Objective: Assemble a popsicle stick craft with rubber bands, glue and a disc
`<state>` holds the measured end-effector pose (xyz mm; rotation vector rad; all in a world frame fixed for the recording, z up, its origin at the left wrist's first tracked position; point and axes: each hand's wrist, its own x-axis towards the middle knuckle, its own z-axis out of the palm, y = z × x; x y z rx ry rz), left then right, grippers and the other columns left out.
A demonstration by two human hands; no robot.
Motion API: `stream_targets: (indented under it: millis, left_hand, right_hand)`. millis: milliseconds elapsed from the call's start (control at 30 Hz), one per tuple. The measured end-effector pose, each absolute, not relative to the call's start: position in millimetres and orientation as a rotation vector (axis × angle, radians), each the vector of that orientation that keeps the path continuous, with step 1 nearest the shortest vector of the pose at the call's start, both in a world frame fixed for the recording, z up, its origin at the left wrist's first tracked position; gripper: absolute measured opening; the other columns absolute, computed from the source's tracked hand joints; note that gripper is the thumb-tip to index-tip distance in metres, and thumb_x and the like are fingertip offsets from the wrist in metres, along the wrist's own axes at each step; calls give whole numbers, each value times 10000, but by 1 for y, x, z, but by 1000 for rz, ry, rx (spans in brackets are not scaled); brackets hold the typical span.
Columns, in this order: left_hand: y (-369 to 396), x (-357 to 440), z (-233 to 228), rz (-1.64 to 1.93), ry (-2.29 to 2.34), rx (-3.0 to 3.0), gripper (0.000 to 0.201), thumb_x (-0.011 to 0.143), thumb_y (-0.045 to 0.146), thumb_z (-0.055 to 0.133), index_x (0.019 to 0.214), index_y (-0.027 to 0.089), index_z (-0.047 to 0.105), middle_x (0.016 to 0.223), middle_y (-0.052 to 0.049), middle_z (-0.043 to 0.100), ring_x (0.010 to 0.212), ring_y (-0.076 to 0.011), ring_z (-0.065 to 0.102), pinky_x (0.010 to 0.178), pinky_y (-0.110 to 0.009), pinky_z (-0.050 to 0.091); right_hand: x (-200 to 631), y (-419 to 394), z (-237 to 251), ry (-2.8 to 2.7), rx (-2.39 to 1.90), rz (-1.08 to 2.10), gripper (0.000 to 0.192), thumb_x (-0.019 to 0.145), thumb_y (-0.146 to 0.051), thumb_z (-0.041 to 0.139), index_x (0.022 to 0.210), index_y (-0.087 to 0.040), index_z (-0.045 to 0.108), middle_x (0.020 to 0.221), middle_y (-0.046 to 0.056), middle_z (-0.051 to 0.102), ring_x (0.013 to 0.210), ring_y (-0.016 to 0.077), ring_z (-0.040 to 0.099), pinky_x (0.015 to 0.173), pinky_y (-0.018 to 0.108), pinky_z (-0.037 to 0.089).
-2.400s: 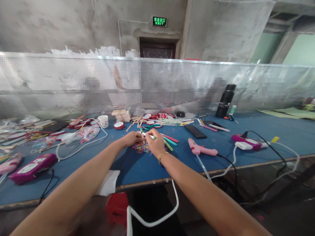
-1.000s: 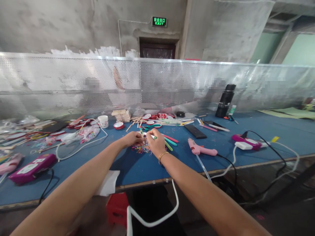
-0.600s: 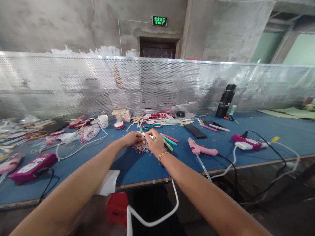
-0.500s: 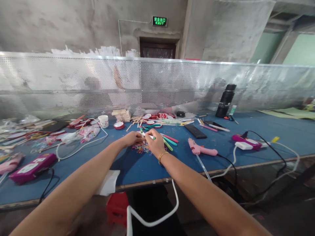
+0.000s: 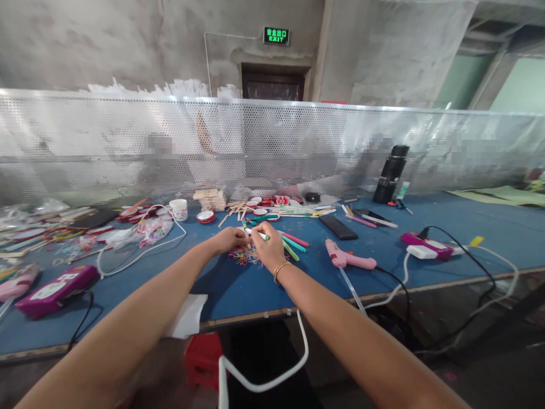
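Green-tipped white stick [image 5: 259,235] sits pinched between left hand [image 5: 229,240] and right hand [image 5: 269,250], both arms outstretched, fingertips meeting.

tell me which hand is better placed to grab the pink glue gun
Right, probably. The right hand lies on the same side as the pink glue gun, with bare blue table between; the left hand would cross over.

Blue table [image 5: 238,289] under pink glue gun [image 5: 347,260], coloured sticks [image 5: 293,243], cables [image 5: 136,255].
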<state>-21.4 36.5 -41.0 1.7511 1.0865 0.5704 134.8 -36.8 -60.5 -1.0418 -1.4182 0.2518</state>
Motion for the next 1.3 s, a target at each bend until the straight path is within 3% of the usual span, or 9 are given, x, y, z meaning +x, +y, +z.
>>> stream_targets:
  millis: [1300]
  left_hand:
    - [33,-22,-39,573,1082,1770,387,549,485,842,663,154,677,677,-23,694,640,-138,621,645,-250,497]
  right_hand:
    - [134,-37,-59,-1431,-1070,235,173,840,-315,499,703,-232,564,733,-17,658,745,168,604,731,267,429]
